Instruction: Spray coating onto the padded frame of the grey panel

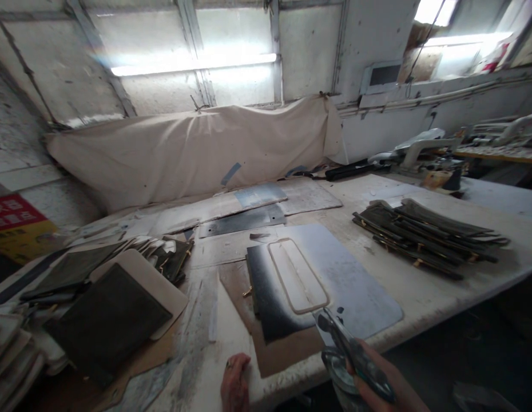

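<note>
While the R hand (384,363) held a metal spray gun (345,340) by the near edge of the desk (364,191), its fingers were wrapped round the body, w/ little gap left; couldn't tell if the trigger was pulled. The L hand (235,380) was down at the near edge, left of the gun, fingers partly curled; nothing showed in them, tho their undersides were hidden, so couldn't tell if they gripped the edge. The nozzle was near the lower corner of a rounded frame (282,279), which seemed to lie on a flat board (360,292), dark at its left, pale elsewhere; brown paper (287,352) stuck out below. The gun, w/ its cup (341,372) underneath, would prob. feel hard & fairly heavy, bottom-weighted if full (contents not visible), poss. slippery if wet; best held round the handle, cup kept upright, nozzle untouched. The board looked stiff & light; safest hold was prob. its bare right edge, away from the dark area; the frame looked thin, maybe bendy, so best lifted by its rim. Dark pieces (429,234) lay stacked on the right; a dark panel (115,320) lay on a pale card (154,277) on the left, well apart from the gun.
</note>
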`<state>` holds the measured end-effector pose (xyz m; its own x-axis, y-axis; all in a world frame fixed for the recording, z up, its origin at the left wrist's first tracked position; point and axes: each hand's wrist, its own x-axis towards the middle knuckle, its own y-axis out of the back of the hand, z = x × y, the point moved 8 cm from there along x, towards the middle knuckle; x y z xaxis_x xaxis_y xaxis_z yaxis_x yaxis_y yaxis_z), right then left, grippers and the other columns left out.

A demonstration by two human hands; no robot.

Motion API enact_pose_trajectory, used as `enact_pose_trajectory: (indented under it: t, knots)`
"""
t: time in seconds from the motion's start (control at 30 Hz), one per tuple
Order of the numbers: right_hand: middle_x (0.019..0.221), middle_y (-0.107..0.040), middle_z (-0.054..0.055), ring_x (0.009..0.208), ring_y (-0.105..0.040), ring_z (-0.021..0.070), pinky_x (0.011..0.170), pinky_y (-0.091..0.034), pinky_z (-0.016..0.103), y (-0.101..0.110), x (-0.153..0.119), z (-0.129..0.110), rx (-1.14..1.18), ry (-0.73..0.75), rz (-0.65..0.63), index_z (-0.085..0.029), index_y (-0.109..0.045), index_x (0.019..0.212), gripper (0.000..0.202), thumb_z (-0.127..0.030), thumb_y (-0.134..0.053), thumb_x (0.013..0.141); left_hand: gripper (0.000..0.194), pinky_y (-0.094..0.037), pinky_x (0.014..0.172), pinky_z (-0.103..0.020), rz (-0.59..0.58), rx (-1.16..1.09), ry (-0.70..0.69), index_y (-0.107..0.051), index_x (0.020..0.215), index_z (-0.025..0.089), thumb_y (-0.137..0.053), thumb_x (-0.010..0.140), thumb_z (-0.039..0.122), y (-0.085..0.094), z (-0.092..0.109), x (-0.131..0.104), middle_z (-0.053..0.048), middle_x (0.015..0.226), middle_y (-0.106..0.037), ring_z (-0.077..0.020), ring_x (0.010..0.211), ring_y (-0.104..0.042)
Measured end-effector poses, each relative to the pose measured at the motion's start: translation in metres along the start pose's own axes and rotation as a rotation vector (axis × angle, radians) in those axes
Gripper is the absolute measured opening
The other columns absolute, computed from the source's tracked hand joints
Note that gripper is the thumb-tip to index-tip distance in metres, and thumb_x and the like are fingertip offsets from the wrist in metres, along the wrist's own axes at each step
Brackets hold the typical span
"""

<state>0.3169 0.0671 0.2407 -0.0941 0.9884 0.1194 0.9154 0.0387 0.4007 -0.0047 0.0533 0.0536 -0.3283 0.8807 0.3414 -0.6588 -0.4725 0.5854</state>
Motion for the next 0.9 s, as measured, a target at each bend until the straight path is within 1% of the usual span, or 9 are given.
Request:
enact_pose_trajectory:
  t: [0.1,0.17,0.27,0.33,0.43,0.53,0.63,0.73,0.9]
  knots:
    - [0.070,-0.070,0.002,0.068,-0.065,0.0187,0.066,-0.051,0.022,-0.003,0.002,0.010,-0.005,-0.020,-0.077,-0.019,-0.064,0.083,0.022,-0.035,-0.059,0.068,0.029,-0.052,0.070,-0.029,0.011,-0.009,-0.007,-0.065,0.072,0.022,-0.036,0.076,0.021,0.001,0.002,0.001,-0.004,0.075,-0.068,-0.0166,0.075,-0.062]
    - [0.074,-0.070,0.003,0.070,-0.065,0.0187,0.068,-0.051,0.022,-0.003,0.003,0.016,-0.016,-0.028,-0.102,-0.018,-0.063,0.088,0.024,-0.035,-0.057,0.071,0.028,-0.052,0.071,-0.029,0.008,-0.015,-0.003,-0.065,0.072,0.022,-0.037,0.076,0.021,0.001,0.002,0.001,-0.004,0.076,-0.068,-0.0167,0.075,-0.062]
    - [0.076,-0.070,0.004,0.074,-0.065,0.0193,0.069,-0.051,0.023,-0.001,0.003,0.024,-0.042,-0.027,-0.130,-0.018,-0.062,0.088,0.024,-0.034,-0.054,0.073,0.028,-0.051,0.072,-0.030,-0.009,-0.019,0.018,-0.064,0.073,0.022,-0.037,0.078,0.023,0.000,0.000,0.001,-0.004,0.076,-0.067,-0.0166,0.076,-0.062]
    - [0.079,-0.070,0.005,0.079,-0.066,0.0208,0.071,-0.051,0.023,0.002,0.002,0.030,-0.065,-0.032,-0.122,-0.017,-0.062,0.089,0.025,-0.034,-0.054,0.073,0.029,-0.051,0.072,-0.030,-0.019,-0.018,0.030,-0.064,0.073,0.022,-0.036,0.078,0.023,-0.001,-0.001,0.000,-0.004,0.076,-0.067,-0.0164,0.076,-0.061]
    - [0.094,-0.071,0.008,0.089,-0.065,0.0223,0.074,-0.051,0.022,0.007,0.001,0.041,-0.077,-0.071,-0.091,-0.016,-0.063,0.092,0.028,-0.033,-0.057,0.071,0.029,-0.051,0.073,-0.030,-0.028,-0.013,0.038,-0.064,0.074,0.021,-0.036,0.077,0.023,-0.002,-0.002,0.000,-0.005,0.077,-0.067,-0.0163,0.077,-0.061]
    - [0.100,-0.070,0.006,0.091,-0.064,0.0218,0.075,-0.051,0.022,0.011,-0.001,0.047,-0.059,-0.078,-0.080,-0.017,-0.065,0.092,0.026,-0.030,-0.058,0.071,0.030,-0.052,0.073,-0.031,-0.025,0.000,0.044,-0.065,0.074,0.021,-0.035,0.076,0.023,-0.002,-0.002,0.001,-0.005,0.077,-0.067,-0.0164,0.078,-0.062]
    - [0.097,-0.071,0.006,0.086,-0.065,0.0219,0.073,-0.052,0.024,0.018,-0.003,0.050,-0.046,-0.073,-0.037,-0.017,-0.066,0.093,0.026,-0.028,-0.060,0.070,0.031,-0.053,0.073,-0.031,-0.013,0.009,0.034,-0.065,0.074,0.021,-0.034,0.077,0.023,-0.002,0.000,0.001,-0.005,0.077,-0.067,-0.0169,0.078,-0.062]
    - [0.085,-0.072,0.004,0.078,-0.066,0.0211,0.066,-0.052,0.022,0.025,-0.004,0.050,-0.018,-0.081,0.005,-0.019,-0.067,0.083,0.019,-0.027,-0.063,0.067,0.031,-0.053,0.073,-0.032,0.002,0.011,0.011,-0.065,0.074,0.020,-0.035,0.076,0.023,-0.001,0.000,0.001,-0.006,0.078,-0.068,-0.0171,0.077,-0.063]
    - [0.071,-0.069,0.003,0.070,-0.065,0.0187,0.065,-0.051,0.020,0.029,-0.004,0.049,-0.049,-0.108,-0.002,-0.019,-0.065,0.077,0.014,-0.030,-0.060,0.069,0.030,-0.054,0.071,-0.031,0.023,0.020,-0.007,-0.065,0.073,0.021,-0.036,0.076,0.023,-0.001,-0.002,0.000,-0.005,0.076,-0.068,-0.0167,0.075,-0.064]
